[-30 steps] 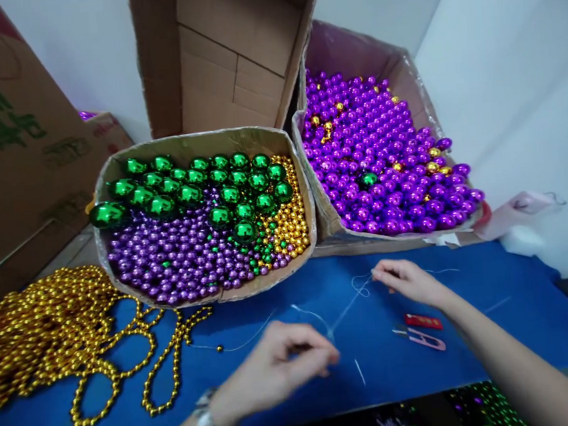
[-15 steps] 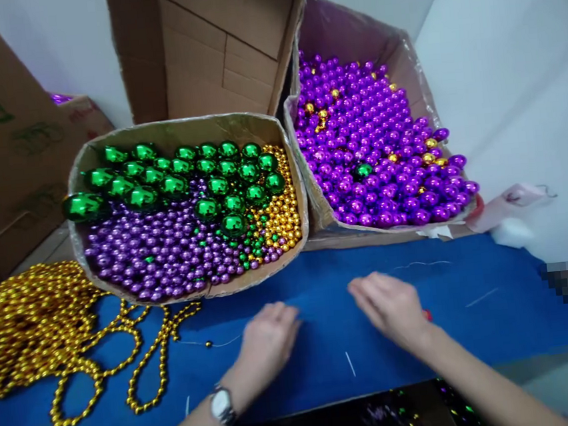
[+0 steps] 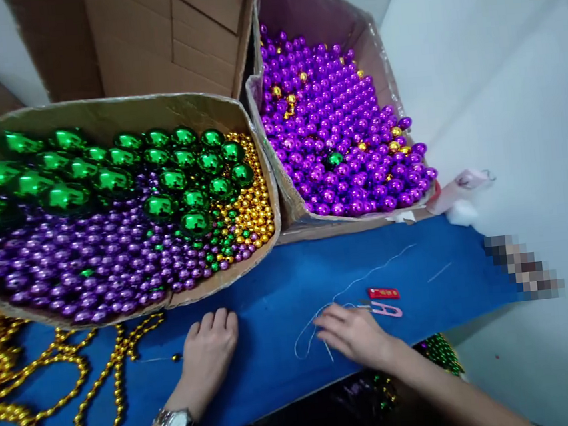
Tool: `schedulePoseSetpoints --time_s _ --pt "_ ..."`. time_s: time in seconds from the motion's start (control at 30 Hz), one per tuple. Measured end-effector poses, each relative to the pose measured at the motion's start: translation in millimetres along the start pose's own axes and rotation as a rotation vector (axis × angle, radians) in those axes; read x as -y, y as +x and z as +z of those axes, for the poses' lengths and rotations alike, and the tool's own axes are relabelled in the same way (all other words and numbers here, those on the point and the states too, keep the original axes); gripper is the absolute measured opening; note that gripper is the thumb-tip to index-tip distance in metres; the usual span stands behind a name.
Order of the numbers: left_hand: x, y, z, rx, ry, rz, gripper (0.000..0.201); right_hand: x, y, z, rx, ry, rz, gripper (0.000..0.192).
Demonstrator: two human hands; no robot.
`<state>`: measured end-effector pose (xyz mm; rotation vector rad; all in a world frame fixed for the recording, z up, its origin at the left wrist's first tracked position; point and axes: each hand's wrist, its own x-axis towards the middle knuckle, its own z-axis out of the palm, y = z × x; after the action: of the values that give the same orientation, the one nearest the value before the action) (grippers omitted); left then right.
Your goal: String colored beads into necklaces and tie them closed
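Observation:
My left hand, with a wristwatch on its wrist, rests on the blue table with its fingers curled under. What they hold, if anything, is hidden. A strand of gold beads lies beside it, and one dark gold bead sits on a thin thread near its wrist. My right hand is closed, its bent fingertips at a looped pale thread; the thumb is hidden. Beyond that hand lie pink-handled thread snips and a small red box.
An open carton of green, purple and gold beads stands at the left. Another carton of purple beads stands behind the table. Thread scraps lie on the blue surface. Green beads hang below the front edge. A blurred-out patch is at right.
The view has swung right and closer. My right hand has moved down and left relative to the table, uncovering the snips, the red box and more thread. My left hand's fingers are curled further under.

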<state>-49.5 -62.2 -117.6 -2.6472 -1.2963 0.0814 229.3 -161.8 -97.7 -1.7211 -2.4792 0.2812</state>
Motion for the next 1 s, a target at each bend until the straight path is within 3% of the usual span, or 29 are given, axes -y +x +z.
schedulePoseSetpoints --time_s 0.1,0.2,0.33,0.47,0.6,0.7,0.8,0.87,1.0 --pt "2 3 -0.2 -0.031 -0.057 -0.017 0.027 -34 -7 -4 -0.074 -0.010 0.181 0.031" --pt "6 2 -5.0 -0.081 -0.355 -0.071 0.022 -51 -12 -3 -0.080 -0.014 0.223 0.029" --pt "9 3 -22.0 -0.054 -0.911 -0.193 0.022 -46 -20 -1 0.011 -0.026 0.090 0.022" --pt "8 10 -40.0 0.016 -1.303 -0.343 0.021 -43 -26 4 0.090 -0.095 -0.079 0.032" --pt "5 15 -47.7 0.041 -1.607 -0.420 0.019 -42 -21 11 0.102 -0.143 -0.168 0.025" --pt "3 16 -50.3 0.032 -1.747 -0.442 0.017 -19 -8 8 0.048 -0.152 -0.145 0.021" --pt "1 17 -51.7 0.038 -1.913 -0.470 0.015 32 12 -5 -0.018 -0.109 -0.138 0.020" --pt "0 20 -51.5 0.055 -2.037 -0.498 0.015 72 31 -14 -0.057 -0.044 -0.198 0.022" --pt "2 24 -52.9 0.096 -2.216 -0.556 0.015 133 73 -26 -0.327 0.224 -0.409 0.030"
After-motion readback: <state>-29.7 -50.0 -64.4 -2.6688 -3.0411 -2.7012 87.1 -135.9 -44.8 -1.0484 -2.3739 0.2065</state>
